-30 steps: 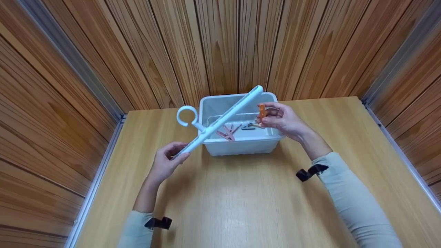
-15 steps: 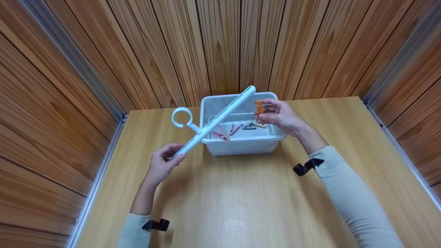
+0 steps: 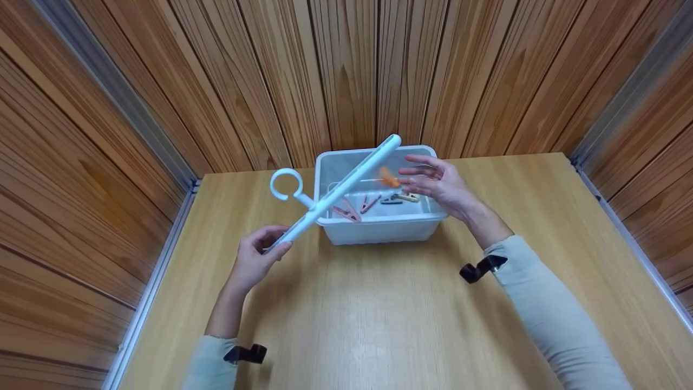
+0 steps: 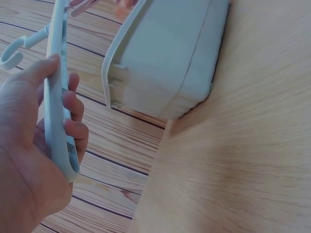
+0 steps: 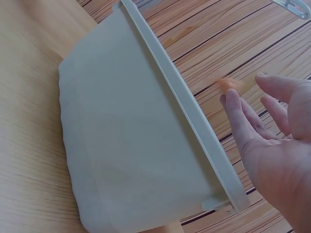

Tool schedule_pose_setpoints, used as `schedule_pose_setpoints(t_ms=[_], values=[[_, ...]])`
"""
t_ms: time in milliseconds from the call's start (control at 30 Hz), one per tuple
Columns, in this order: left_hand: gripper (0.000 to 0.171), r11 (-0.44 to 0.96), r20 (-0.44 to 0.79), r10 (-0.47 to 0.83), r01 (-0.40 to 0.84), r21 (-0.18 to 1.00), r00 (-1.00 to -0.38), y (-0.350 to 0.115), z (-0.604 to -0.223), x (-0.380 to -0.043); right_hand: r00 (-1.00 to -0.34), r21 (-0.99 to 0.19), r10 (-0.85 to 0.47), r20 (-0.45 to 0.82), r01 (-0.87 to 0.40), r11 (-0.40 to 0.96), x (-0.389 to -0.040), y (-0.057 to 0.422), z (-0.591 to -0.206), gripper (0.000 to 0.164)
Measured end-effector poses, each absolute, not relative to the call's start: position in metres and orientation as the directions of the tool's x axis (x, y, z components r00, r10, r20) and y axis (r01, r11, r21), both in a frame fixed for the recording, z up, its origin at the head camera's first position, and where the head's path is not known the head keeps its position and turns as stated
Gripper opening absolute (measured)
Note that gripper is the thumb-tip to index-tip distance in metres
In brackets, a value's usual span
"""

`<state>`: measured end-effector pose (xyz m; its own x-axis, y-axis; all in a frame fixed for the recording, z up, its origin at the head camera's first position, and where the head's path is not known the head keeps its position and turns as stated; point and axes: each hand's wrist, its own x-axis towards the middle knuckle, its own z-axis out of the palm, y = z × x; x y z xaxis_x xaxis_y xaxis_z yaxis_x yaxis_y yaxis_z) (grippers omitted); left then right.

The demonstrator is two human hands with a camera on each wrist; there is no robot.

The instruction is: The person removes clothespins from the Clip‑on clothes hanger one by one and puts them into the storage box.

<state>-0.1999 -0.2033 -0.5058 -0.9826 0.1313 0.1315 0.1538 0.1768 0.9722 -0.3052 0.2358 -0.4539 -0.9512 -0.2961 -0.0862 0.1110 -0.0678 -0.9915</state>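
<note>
A pale blue plastic hanger (image 3: 335, 193) slants up over a whitish bin (image 3: 384, 232), its round hook to the left. My left hand (image 3: 260, 258) grips the hanger's lower end, thumb across the top and fingers curled beneath. An orange clothespin (image 3: 388, 177), blurred, is in mid-air over the bin, just off the fingertips of my right hand (image 3: 446, 189). That hand's fingers are spread and hold nothing. A pink clothespin (image 4: 81, 7) sticks out beside the hanger in the left wrist view and appears attached to it.
Inside the bin lie a dark pink clothespin (image 3: 370, 203), a grey clothespin (image 3: 391, 201) and a beige clothespin (image 3: 407, 197). The bin stands at the back of the wooden table (image 3: 357, 314), close to a plank wall (image 3: 357, 70). Black wrist mounts (image 3: 483, 268) project from both sleeves.
My right hand has let go of the orange clothespin, which has moved left and slightly down, away from the fingers. Earlier, the hanger shifted a little left with my left hand.
</note>
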Motion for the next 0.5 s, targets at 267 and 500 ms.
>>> schedule_pose_setpoints(t_ms=[267,500], values=[[0.03,0.196,0.138,0.151,0.166,0.966,-0.979,-0.203,-0.5055,-0.2004,-0.95,-0.99,-0.307,-0.064,0.099,-0.101,-0.3044,0.2395,-0.4557,0.058],[0.03,0.198,0.144,0.161,0.175,0.964,-0.976,-0.2032,-0.5021,-0.203,-0.951,-0.989,-0.304,-0.054,0.093,-0.117,-0.3007,0.2402,-0.4536,0.05]])
